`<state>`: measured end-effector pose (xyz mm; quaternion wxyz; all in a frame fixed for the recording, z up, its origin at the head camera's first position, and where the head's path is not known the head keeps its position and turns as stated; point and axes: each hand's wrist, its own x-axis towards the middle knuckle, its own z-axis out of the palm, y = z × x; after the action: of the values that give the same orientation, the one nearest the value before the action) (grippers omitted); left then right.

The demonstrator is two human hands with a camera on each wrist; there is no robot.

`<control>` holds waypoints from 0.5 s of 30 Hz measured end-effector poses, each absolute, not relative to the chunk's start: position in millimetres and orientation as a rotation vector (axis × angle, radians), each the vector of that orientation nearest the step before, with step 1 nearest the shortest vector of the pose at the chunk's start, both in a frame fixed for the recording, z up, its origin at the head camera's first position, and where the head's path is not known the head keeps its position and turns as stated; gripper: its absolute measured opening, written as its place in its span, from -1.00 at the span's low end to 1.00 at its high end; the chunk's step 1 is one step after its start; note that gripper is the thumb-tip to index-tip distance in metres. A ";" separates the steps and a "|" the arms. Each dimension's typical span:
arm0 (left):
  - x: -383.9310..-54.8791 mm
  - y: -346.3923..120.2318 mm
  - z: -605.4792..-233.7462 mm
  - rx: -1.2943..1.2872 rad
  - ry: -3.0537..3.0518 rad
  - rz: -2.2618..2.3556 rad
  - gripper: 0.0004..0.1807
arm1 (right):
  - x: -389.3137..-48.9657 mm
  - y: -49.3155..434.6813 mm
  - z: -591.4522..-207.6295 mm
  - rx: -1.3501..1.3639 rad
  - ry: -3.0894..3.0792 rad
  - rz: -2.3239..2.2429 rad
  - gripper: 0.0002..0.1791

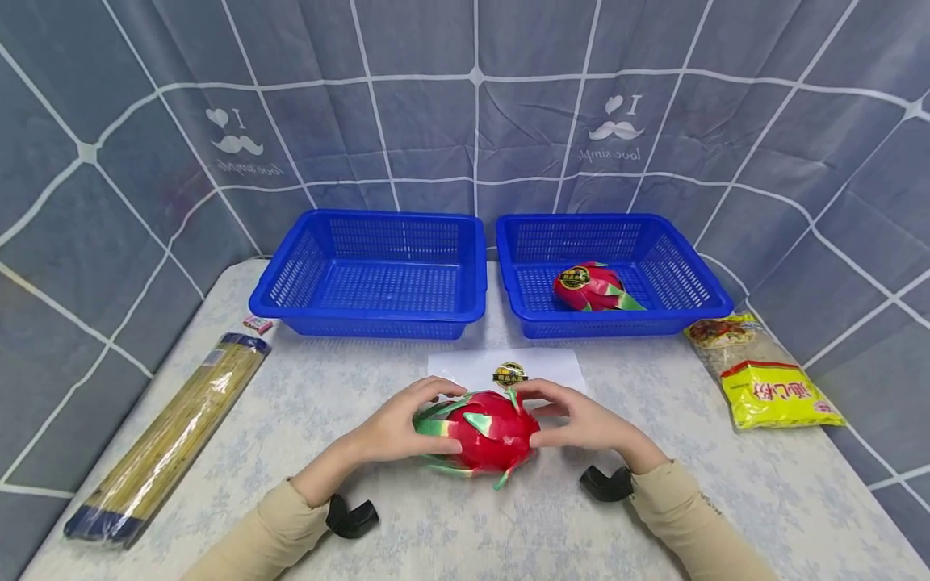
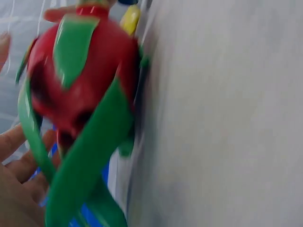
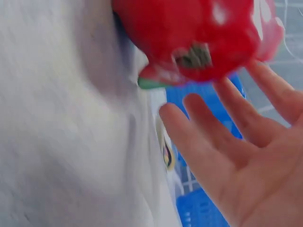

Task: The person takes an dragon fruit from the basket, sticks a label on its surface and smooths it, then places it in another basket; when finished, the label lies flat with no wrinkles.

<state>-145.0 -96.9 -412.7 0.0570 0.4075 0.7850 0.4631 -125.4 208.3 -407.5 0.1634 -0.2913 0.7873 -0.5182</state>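
Observation:
A glossy red dragon fruit [image 1: 494, 436] with green scales lies sideways at the front middle of the table. My left hand [image 1: 395, 424] holds its leafy left end, thumb along the near side and fingers over the far side. At the other end is my right hand [image 1: 581, 415], its fingers fairly straight and fingertips at the fruit; the right wrist view shows that palm [image 3: 265, 179] bare. Just behind lies a white sheet [image 1: 458, 367] bearing a round black-and-gold sticker [image 1: 510, 374]. The fruit's underside is hidden.
Two blue baskets stand at the back: the left basket [image 1: 366, 315] holds nothing, the right basket [image 1: 617, 327] a dragon fruit [image 1: 592, 286] with a similar sticker. Bundled sticks [image 1: 174, 436] and a small pink packet [image 1: 257, 323] lie left; a yellow food bag [image 1: 770, 383] lies right.

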 end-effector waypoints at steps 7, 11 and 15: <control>-164.7 -108.8 -419.1 0.957 2.310 1.644 -0.72 | -147.6 212.8 -409.8 -0.560 2.383 -1.645 -0.65; -171.0 -109.7 -424.2 0.862 2.295 1.667 -0.70 | -161.0 209.1 -412.2 -0.392 2.505 -1.556 -0.60; -174.3 -110.9 -432.6 0.844 2.240 1.635 -0.67 | -169.3 202.1 -413.8 -0.296 2.589 -1.501 -0.57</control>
<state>-174.3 -110.9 -432.6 0.1211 0.2890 0.7670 0.5600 -169.3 202.1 -413.8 0.0671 -0.0981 0.8589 -0.4981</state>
